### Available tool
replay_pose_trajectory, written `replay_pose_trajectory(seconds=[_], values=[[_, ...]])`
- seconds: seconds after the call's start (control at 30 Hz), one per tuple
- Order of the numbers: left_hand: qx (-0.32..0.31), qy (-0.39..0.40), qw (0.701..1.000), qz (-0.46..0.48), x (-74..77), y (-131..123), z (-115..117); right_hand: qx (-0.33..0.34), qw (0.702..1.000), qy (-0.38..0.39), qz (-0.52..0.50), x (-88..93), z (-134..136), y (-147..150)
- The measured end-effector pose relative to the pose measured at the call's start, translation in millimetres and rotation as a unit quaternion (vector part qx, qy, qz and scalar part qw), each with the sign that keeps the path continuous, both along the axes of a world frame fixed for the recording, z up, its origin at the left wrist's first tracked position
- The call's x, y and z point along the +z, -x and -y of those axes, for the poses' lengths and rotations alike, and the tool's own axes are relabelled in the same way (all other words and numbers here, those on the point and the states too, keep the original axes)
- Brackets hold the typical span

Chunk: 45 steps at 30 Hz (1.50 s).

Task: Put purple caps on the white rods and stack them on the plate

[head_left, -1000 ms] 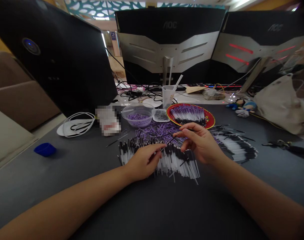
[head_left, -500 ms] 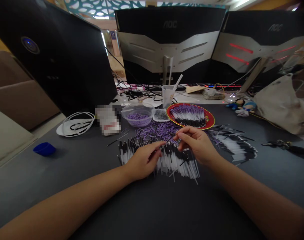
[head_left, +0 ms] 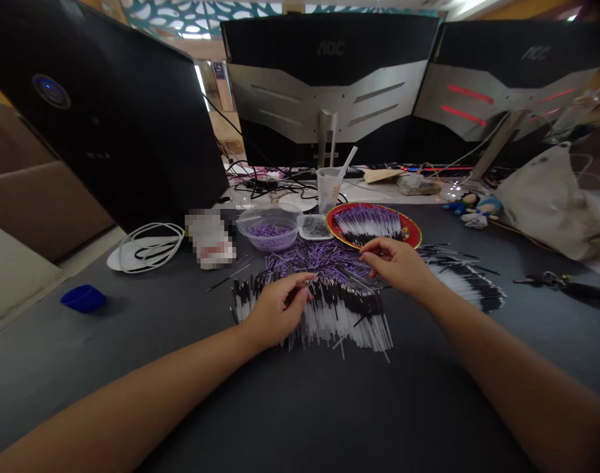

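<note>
A wide pile of thin black-and-white sticks [head_left: 344, 318] lies on the dark table mat [head_left: 300, 407] in front of me. My left hand [head_left: 274, 310] rests on the pile's left part, thumb and forefinger pinched on a thin stick. Behind the pile lies a heap of small purple pieces [head_left: 312, 256]. My right hand [head_left: 397, 264] hovers at that heap's right edge, just before the red plate [head_left: 414, 231], fingertips pinched together; what they hold is too small to see. The plate carries sticks with purple ends.
A clear bowl [head_left: 270, 228] of purple pieces, a small clear tray [head_left: 316, 226] and a plastic cup [head_left: 328, 187] stand behind. More sticks [head_left: 470, 281] lie right. A blue cap [head_left: 83, 297], white cable [head_left: 146, 240], white bag [head_left: 551, 197] and monitors [head_left: 329, 85] surround.
My right hand has moved forward and away from the left hand, from above the stick pile to the purple heap by the red plate. The left hand has stayed on the pile.
</note>
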State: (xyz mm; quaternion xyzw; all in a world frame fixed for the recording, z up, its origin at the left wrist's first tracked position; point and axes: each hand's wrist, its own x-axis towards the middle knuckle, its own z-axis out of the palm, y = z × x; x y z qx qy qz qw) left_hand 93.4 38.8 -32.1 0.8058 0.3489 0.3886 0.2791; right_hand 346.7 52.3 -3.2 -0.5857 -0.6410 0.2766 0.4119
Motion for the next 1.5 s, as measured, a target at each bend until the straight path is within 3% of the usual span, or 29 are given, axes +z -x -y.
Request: replay_pose_trajectory(seconds=[0.1,0.23,0.4,0.7,0.87,1.17,1.5], values=[[0.016,0.033,0.999,0.023,-3.9,-0.2,-3.6,-0.008,0.992,-0.005,0.128,-9.2,-10.7,-17.5],[0.021,0.063,0.997,0.042,-7.4,0.1,-5.8,0.058,0.962,-0.025,0.267,-19.8,-15.2,-24.6],[0.021,0.077,0.996,0.045,-6.5,0.0,-5.2,0.121,0.933,-0.021,0.337,-16.2,-10.9,-22.1],[0.016,0.086,0.995,0.044,-8.0,-0.2,-5.6,0.131,0.919,0.018,0.372,-18.3,-5.2,-13.7],[0.018,0.078,0.996,0.033,-5.3,-0.2,-3.7,0.109,0.913,-0.011,0.394,-19.3,-2.3,-8.9],[0.025,0.023,0.999,-0.01,-1.7,1.8,-3.7,0.073,0.951,-0.11,0.279,-13.4,-0.4,-0.4],[0.033,0.014,0.999,-0.015,-0.6,1.7,-4.7,0.056,0.953,-0.064,0.291,-19.6,-3.5,-3.7]])
